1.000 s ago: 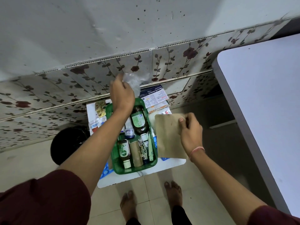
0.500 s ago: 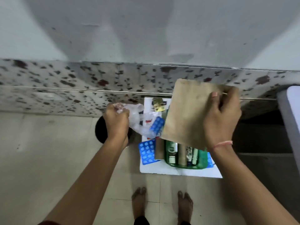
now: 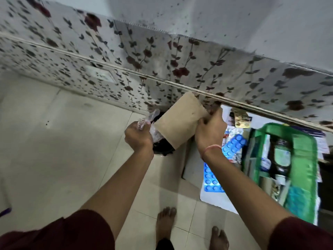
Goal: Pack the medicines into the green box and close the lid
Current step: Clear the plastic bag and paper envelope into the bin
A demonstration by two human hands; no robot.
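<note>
The green box [image 3: 304, 165] stands open on a white stool [image 3: 216, 201] at the right, with dark bottles [image 3: 281, 157] and tubes inside. Blue blister strips [image 3: 232, 146] and a gold strip [image 3: 240, 120] lie beside it on the stool. My left hand [image 3: 137, 136] is shut on a crumpled clear plastic bag [image 3: 149, 120]. My right hand [image 3: 210, 132] grips a brown paper bag [image 3: 180, 123] by its edge. Both hands are left of the box, above a black bin [image 3: 162, 148].
The black bin stands on the tiled floor against a flowered wall panel [image 3: 162, 60]. My bare feet [image 3: 165, 222] are at the bottom. A printed leaflet [image 3: 322, 143] lies at the stool's far right.
Both hands have moved left, away from the green box, carrying the plastic bag and the paper bag over the black bin. The view has swung left.
</note>
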